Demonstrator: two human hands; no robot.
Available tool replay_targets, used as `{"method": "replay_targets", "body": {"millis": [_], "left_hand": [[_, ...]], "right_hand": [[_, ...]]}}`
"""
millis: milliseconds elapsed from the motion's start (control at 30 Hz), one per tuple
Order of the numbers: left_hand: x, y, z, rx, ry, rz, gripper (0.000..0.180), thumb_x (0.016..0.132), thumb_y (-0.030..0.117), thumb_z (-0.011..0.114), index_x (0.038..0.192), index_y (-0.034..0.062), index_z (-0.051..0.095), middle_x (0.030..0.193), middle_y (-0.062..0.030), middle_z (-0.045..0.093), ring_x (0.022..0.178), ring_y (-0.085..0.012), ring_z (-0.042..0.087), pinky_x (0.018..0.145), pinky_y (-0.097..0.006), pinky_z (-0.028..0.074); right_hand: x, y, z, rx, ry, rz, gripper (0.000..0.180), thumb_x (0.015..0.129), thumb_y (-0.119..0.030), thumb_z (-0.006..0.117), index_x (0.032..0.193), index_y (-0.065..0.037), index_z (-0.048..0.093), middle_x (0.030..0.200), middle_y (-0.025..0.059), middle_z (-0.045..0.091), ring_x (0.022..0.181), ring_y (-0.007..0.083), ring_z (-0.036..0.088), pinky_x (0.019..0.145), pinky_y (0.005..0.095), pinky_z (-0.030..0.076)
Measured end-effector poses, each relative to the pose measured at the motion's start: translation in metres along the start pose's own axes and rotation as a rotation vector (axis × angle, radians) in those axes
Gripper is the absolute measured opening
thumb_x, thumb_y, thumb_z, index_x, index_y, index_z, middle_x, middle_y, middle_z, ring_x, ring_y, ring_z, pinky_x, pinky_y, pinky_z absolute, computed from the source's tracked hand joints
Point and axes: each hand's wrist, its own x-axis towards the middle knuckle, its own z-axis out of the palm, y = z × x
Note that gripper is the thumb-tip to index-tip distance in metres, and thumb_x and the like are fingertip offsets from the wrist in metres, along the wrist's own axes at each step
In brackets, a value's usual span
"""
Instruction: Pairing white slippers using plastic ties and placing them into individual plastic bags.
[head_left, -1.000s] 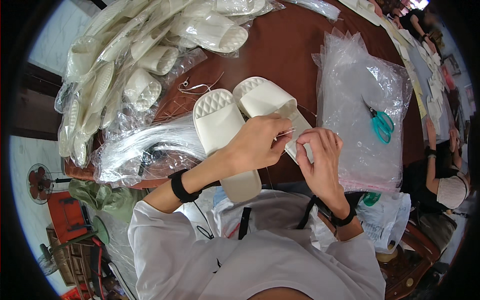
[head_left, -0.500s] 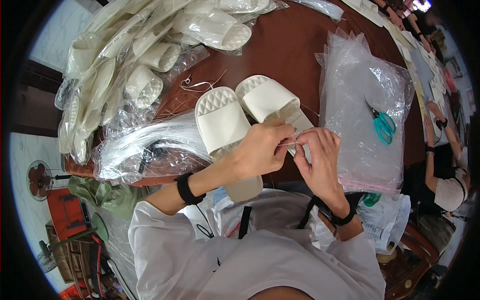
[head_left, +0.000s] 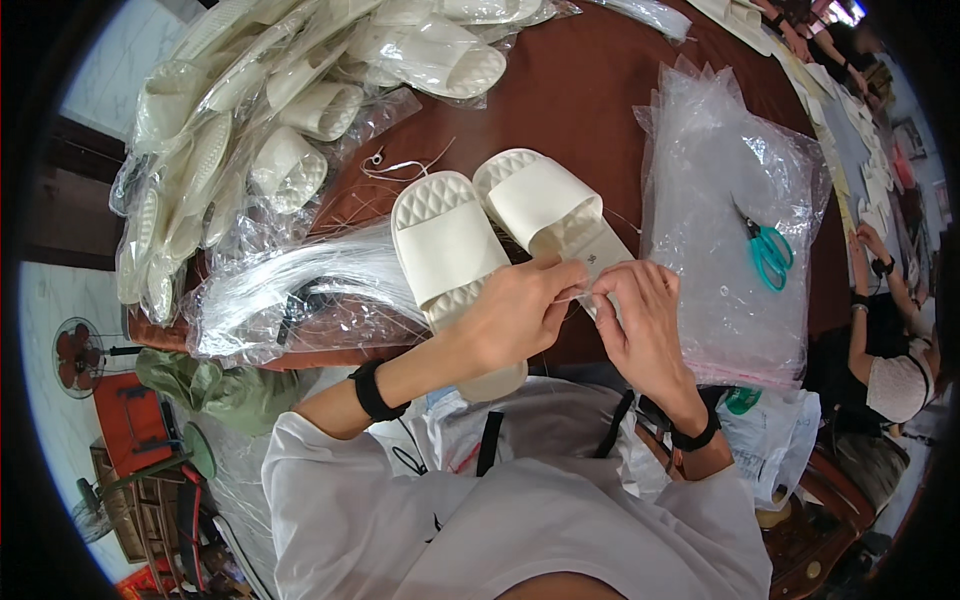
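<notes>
From here I cannot make out what my left hand (head_left: 515,315) and right hand (head_left: 640,325) pinch between them: it is thin and clear, too fine to name. My left hand covers the heel of the near cream rubber slide sandal (head_left: 450,260), and both hands hide the heel end of the second cream slide sandal (head_left: 545,205). The heap of bagged white sandals (head_left: 250,130) runs off the upper edge. The dark object inside the bundle of clear plastic strands (head_left: 290,295) is too blurred to identify. A co-worker's arms (head_left: 870,300) are cut by the right rim.
</notes>
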Motion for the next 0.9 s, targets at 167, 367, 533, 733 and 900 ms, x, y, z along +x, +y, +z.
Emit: {"method": "replay_targets", "body": {"millis": [167,367,533,733,900], "left_hand": [[-0.003,-0.006,0.002,-0.087,-0.031,-0.021,0.014,0.080,-0.006,0.060,0.093,-0.0010,0.060,0.081,-0.0155,0.058,0.063,-0.0289,0.060,0.054,-0.035,0.046],[-0.005,-0.014,0.003,-0.170,-0.038,-0.003,0.010,0.080,-0.008,0.058,0.088,-0.0020,0.060,0.078,-0.0121,0.057,0.060,-0.0203,0.055,0.050,-0.031,0.042],[-0.004,-0.020,0.006,-0.242,-0.046,-0.005,0.011,0.077,-0.009,0.058,0.085,-0.0005,0.060,0.075,-0.0094,0.058,0.061,-0.0149,0.055,0.047,-0.027,0.040],[-0.005,-0.021,0.006,-0.188,-0.061,-0.037,0.013,0.076,-0.008,0.058,0.085,0.0002,0.061,0.075,-0.0090,0.061,0.057,-0.0152,0.057,0.047,-0.027,0.041],[-0.006,-0.023,0.009,-0.203,-0.040,-0.028,0.013,0.076,-0.008,0.059,0.086,0.0006,0.062,0.076,-0.0089,0.062,0.059,-0.0143,0.059,0.047,-0.026,0.042]], "right_hand": [[-0.002,0.000,0.000,-0.014,-0.046,-0.005,0.021,0.076,-0.006,0.064,0.092,-0.010,0.051,0.087,0.0043,0.053,0.089,0.0254,0.052,0.086,0.0412,0.032],[-0.002,0.002,0.004,-0.030,-0.076,-0.010,0.021,0.074,-0.007,0.066,0.090,-0.010,0.052,0.086,0.0041,0.053,0.088,0.0251,0.052,0.086,0.0411,0.033],[0.000,0.003,0.006,-0.036,-0.064,-0.050,0.021,0.073,-0.006,0.067,0.088,-0.010,0.052,0.085,0.0042,0.053,0.087,0.0239,0.052,0.086,0.0404,0.034],[0.002,0.007,0.009,0.020,-0.058,-0.075,0.020,0.071,-0.004,0.066,0.084,-0.009,0.053,0.081,0.0037,0.053,0.084,0.0239,0.052,0.084,0.0367,0.033],[0.003,0.010,0.009,0.047,-0.032,-0.076,0.021,0.069,-0.004,0.069,0.082,-0.010,0.054,0.077,0.0015,0.053,0.081,0.0218,0.053,0.083,0.0373,0.036]]}}
